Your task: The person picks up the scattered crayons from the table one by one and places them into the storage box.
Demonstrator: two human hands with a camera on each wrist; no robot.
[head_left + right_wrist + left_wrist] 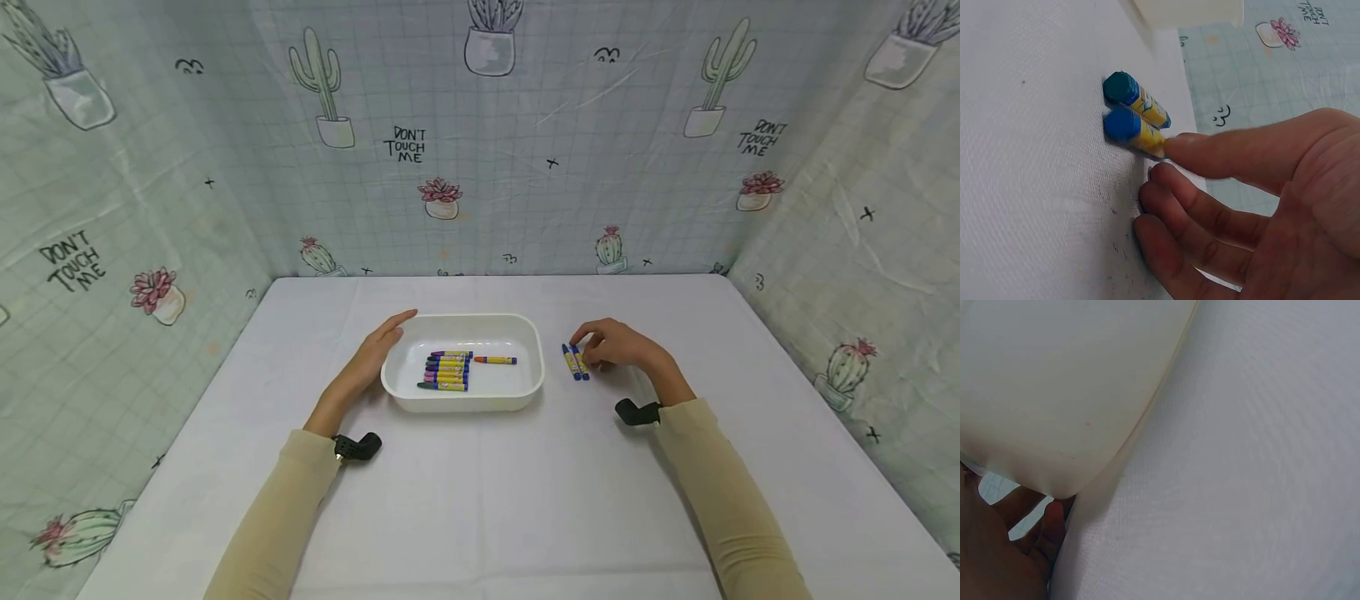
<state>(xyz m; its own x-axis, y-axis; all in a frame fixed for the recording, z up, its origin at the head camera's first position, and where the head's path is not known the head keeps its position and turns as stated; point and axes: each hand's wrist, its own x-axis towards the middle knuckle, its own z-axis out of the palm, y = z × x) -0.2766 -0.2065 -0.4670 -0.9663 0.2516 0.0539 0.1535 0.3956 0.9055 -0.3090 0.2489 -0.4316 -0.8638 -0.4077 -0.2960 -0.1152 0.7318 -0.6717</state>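
Note:
At the left end of a white tray (465,403), my left hand (369,357) rests against the outer wall with its fingers reaching along the far corner. The left wrist view shows the tray wall (1072,394) close up and the left hand (1004,544) at its lower corner. To the right of the tray, my right hand (617,343) pinches a blue crayon (1122,125) lying on the table, its thumb on the yellow wrapper. A teal-ended crayon (1120,89) lies alongside. Inside the tray are a row of several crayons (448,367) and a separate orange crayon (496,360).
White cloth covers the table (480,500). Cactus-printed fabric (480,225) hangs behind it and along both sides. A black wrist camera (358,447) sits on the left wrist and another black camera (637,412) on the right.

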